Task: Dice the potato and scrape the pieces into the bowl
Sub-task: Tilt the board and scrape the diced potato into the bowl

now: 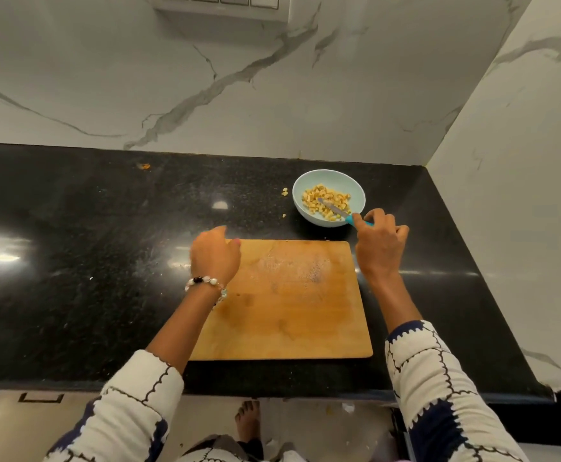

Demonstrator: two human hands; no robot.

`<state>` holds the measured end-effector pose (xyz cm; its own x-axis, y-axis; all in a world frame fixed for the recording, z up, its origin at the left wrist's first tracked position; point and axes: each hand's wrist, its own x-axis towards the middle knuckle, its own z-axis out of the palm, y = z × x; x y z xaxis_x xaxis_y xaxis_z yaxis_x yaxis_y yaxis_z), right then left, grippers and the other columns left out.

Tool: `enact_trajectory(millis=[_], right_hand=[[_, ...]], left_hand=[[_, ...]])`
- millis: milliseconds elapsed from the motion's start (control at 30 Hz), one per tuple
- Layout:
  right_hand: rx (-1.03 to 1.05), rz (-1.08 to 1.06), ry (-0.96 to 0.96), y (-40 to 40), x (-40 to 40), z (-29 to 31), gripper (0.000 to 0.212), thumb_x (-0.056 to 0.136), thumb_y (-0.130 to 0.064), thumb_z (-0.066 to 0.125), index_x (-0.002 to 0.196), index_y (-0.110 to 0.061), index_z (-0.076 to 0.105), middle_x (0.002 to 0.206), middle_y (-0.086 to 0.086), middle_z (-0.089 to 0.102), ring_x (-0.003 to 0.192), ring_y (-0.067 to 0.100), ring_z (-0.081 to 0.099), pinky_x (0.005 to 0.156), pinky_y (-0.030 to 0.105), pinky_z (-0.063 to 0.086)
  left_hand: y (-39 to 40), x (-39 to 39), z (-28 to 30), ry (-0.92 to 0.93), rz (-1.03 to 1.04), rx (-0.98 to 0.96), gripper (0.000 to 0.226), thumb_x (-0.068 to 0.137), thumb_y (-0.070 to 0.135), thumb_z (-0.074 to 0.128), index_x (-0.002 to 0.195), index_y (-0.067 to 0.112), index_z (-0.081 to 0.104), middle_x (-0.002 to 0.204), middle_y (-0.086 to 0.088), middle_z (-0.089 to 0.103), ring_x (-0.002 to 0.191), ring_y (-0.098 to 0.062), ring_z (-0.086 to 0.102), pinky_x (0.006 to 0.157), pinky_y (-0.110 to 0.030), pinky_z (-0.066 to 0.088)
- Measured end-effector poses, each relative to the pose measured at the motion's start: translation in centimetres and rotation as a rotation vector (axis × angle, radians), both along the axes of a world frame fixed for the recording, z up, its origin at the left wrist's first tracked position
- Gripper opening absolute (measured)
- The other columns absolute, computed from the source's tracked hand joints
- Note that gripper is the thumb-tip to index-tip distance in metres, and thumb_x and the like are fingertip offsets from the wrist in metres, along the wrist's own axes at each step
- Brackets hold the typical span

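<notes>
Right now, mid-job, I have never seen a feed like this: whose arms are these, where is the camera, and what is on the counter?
There is one picture, from a camera worn on a person's head, looking down. No machine: two bare hands. The left hand rests at the bare wooden cutting board's far corner, holding nothing. The right hand grips a teal-handled knife, its blade over the pale blue bowl of diced potato pieces. A few stray bits lie on the black counter.
</notes>
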<state>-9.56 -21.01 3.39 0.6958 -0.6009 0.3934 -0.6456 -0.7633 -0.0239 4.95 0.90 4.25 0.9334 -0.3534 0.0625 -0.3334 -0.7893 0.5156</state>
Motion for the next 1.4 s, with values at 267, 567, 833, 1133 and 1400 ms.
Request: enact_trajectory(millis=[267, 567, 833, 1133, 1400], right_hand=[[-0.150, 0.011, -0.040, -0.5, 0.5, -0.1, 0.033, 0.076, -0.012, 0.072, 0.108, -0.009, 0.069, 0.094, 0.018, 0.060, 0.078, 0.032, 0.057, 0.065, 0.042, 0.045], [-0.163, -0.012, -0.121, -1.8, 0.2, -0.3, 0.033, 0.077, -0.013, 0.067, 0.110, -0.013, 0.069, 0.097, 0.015, 0.062, 0.083, 0.031, 0.059, 0.068, 0.042, 0.047], [0.503, -0.198, -0.355, -1.1, -0.8, -0.3, 0.039, 0.086, -0.012, 0.065, 0.125, -0.017, 0.060, 0.109, 0.005, 0.058, 0.095, 0.015, 0.055, 0.090, 0.037, 0.044], [0.946, -0.241, -0.569, 4.8, -3.8, -3.0, 0.038, 0.091, -0.024, 0.061, 0.124, -0.007, 0.053, 0.085, 0.002, 0.063, 0.065, 0.006, 0.056, 0.057, 0.017, 0.047], [0.635, -0.191, -0.134, 6.7, -3.9, -6.6, 0.050, 0.097, -0.030, 0.046, 0.136, 0.001, 0.042, 0.099, 0.007, 0.053, 0.082, 0.010, 0.049, 0.066, 0.017, 0.038]], left_hand=[[-12.1, 0.4, -0.3, -0.345, -0.696, 0.301, 0.075, 0.089, 0.016, 0.054, 0.146, 0.041, 0.011, 0.147, -0.015, 0.026, 0.131, -0.034, 0.029, 0.100, -0.045, 0.040], [-16.4, 3.4, -1.7, -0.377, -0.739, 0.467, 0.079, 0.092, 0.032, 0.052, 0.143, 0.047, -0.006, 0.154, -0.018, 0.005, 0.141, -0.041, 0.002, 0.110, -0.062, 0.011], [-17.5, 6.0, -2.1, -0.328, -0.738, 0.392, 0.078, 0.087, 0.017, 0.058, 0.144, 0.045, 0.011, 0.153, -0.008, 0.014, 0.140, -0.034, 0.011, 0.108, -0.059, 0.014], [-17.1, 5.5, -2.0, 0.199, -0.323, -0.546, 0.014, 0.076, 0.026, 0.074, 0.090, 0.020, 0.075, 0.099, 0.002, 0.069, 0.095, -0.011, 0.062, 0.090, -0.043, 0.050], [-14.6, 4.5, -2.7, 0.299, -0.016, -0.650, 0.019, 0.082, 0.009, 0.068, 0.100, 0.012, 0.072, 0.091, -0.002, 0.071, 0.082, -0.010, 0.064, 0.080, -0.025, 0.054]])
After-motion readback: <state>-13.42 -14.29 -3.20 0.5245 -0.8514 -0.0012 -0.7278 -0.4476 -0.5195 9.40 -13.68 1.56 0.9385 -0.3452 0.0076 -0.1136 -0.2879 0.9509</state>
